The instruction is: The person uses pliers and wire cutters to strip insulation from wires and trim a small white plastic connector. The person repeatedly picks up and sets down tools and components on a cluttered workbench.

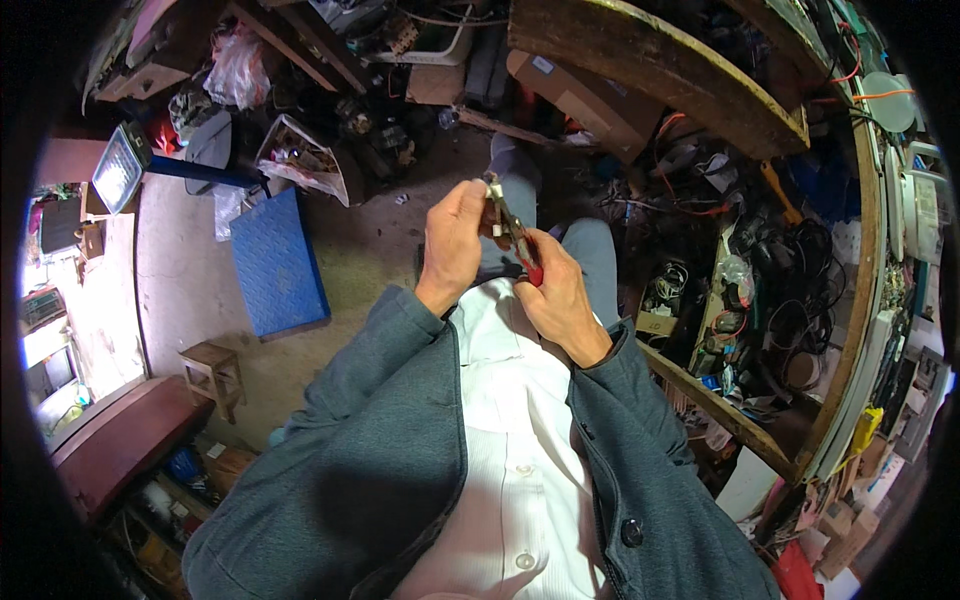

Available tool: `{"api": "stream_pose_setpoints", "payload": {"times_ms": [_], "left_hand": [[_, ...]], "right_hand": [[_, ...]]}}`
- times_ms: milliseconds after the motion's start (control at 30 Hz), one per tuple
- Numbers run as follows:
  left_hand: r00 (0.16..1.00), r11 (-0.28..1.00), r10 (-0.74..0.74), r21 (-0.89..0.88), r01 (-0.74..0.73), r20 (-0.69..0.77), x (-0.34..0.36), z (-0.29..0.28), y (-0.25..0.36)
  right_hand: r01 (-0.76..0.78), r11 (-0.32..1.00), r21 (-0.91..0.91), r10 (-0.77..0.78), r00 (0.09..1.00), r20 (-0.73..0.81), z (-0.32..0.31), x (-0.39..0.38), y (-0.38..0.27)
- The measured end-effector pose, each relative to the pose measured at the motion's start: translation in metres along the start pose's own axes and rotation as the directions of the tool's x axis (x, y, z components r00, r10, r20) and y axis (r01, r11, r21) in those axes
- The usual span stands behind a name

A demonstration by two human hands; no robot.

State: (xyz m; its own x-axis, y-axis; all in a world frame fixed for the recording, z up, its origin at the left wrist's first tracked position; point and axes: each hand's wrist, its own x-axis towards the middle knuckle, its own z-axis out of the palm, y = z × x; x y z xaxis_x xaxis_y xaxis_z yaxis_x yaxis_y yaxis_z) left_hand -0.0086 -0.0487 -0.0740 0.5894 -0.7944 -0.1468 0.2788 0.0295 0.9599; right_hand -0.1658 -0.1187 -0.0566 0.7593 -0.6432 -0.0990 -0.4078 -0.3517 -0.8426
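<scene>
My right hand (560, 298) is closed round the red handle of a hand tool (518, 236) that looks like pliers. Its dark metal head points up and left toward my other hand. In front of my chest, my left hand (454, 245) pinches a small piece with white and metallic parts (495, 214), too small to name. The tool's head lies against or very close to this piece; whether the jaws grip it I cannot tell. Part of the piece is hidden behind my left fingers.
A blue platform scale (280, 265) stands on the floor at left, near a small wooden stool (213, 378). Beyond it is a white bin (347, 185) of scraps. A cardboard box (585, 105) lies under a wooden bench (660, 50). Tangled black cables (800, 285) fill the right side.
</scene>
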Motion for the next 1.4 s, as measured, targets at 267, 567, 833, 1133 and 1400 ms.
{"api": "stream_pose_setpoints", "payload": {"times_ms": [267, 567, 833, 1133, 1400], "left_hand": [[0.998, 0.991, -0.069, -0.117, 0.067, -0.013, -0.003, 0.007, 0.015], [0.991, 0.992, -0.099, -0.082, 0.092, -0.088, 0.002, 0.003, 0.020], [0.954, 0.876, -0.299, -0.394, 0.278, 0.009, 0.001, 0.003, 0.030], [0.981, 0.971, -0.194, -0.145, 0.191, -0.013, -0.004, 0.000, 0.026], [0.998, 0.988, -0.034, 0.149, 0.043, -0.061, -0.009, 0.000, 0.024]], "right_hand": [[0.037, 0.999, 0.009, -0.037, 0.999, 0.001, -0.006, 0.001, 0.001], [-0.003, 0.996, 0.088, 0.001, 1.000, 0.018, -0.006, 0.000, -0.008], [-0.016, 1.000, 0.025, 0.016, 1.000, 0.002, -0.006, 0.000, -0.007], [0.048, 0.974, -0.223, -0.058, 0.998, -0.040, -0.010, 0.001, -0.012], [0.045, 0.927, -0.373, -0.072, 0.996, -0.059, -0.015, -0.001, -0.022]]}}
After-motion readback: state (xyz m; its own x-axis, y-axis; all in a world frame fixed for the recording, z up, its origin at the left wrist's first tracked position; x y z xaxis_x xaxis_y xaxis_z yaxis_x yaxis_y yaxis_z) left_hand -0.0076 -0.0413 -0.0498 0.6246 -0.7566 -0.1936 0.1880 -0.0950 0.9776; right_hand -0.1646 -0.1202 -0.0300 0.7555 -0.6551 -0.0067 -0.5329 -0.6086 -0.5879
